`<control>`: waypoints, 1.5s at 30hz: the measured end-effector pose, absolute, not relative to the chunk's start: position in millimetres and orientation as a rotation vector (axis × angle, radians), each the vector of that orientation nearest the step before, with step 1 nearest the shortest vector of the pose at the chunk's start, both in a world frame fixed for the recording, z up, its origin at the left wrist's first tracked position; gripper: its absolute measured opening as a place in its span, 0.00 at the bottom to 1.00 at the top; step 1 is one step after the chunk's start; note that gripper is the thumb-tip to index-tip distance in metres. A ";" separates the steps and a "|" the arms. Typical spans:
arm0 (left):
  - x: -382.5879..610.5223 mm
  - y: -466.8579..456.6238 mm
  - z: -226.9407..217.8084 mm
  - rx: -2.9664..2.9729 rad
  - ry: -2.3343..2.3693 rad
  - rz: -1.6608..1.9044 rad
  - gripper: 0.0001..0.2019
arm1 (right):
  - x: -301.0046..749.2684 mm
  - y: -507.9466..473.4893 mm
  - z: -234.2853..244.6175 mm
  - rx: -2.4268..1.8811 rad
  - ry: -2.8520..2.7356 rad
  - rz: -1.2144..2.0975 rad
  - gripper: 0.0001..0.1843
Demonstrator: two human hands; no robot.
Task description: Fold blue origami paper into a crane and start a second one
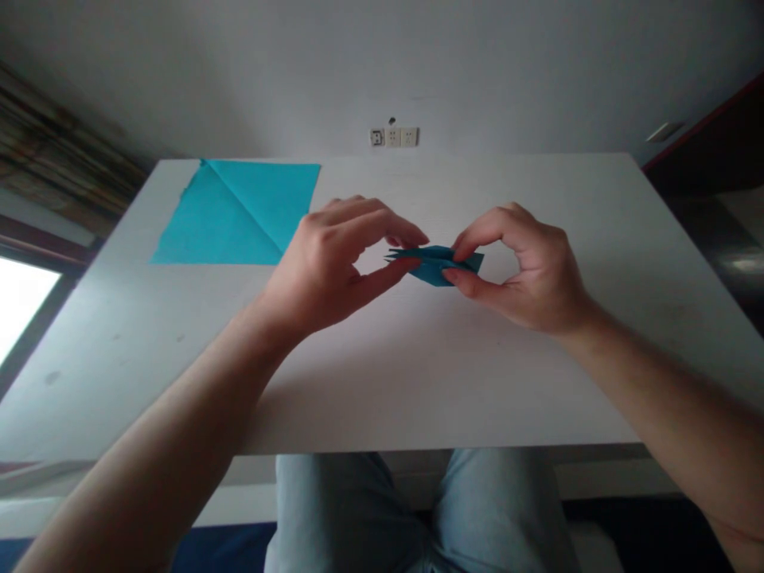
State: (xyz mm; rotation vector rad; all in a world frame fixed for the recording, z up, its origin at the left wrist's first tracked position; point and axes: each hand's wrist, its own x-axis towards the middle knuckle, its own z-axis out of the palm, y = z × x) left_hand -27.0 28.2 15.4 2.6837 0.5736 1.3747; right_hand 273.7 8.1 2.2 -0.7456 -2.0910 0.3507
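Note:
A small folded piece of blue paper (430, 274) with pointed layers at its left end is held a little above the table's middle. My right hand (525, 263) pinches its right part between thumb and fingers. At the pointed end, the thumb of my left hand (340, 255) presses on the near side while the index finger curves over the far side. The fingertips cover parts of the folds. To the left lies a flat blue sheet of paper (251, 211) with a diagonal crease; my left hand overlaps its lower right corner in view.
Both papers are at a white table (418, 382), whose near edge runs above my legs in jeans (334, 509). Behind it stands a pale wall with sockets (392, 138). A patterned curtain (65, 143) hangs at the left beside a bright window (24, 310).

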 end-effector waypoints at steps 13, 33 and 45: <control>-15.3 15.3 9.7 2.604 0.659 1.305 0.07 | 267.5 3.8 -0.5 -0.737 -2.060 0.374 0.08; -14.9 7.9 12.5 2.348 0.804 1.285 0.07 | 273.1 13.0 -11.8 -0.591 -1.906 0.447 0.16; -13.7 4.5 15.1 2.419 0.708 1.296 0.04 | 267.6 9.9 -12.6 -0.605 -1.903 0.457 0.13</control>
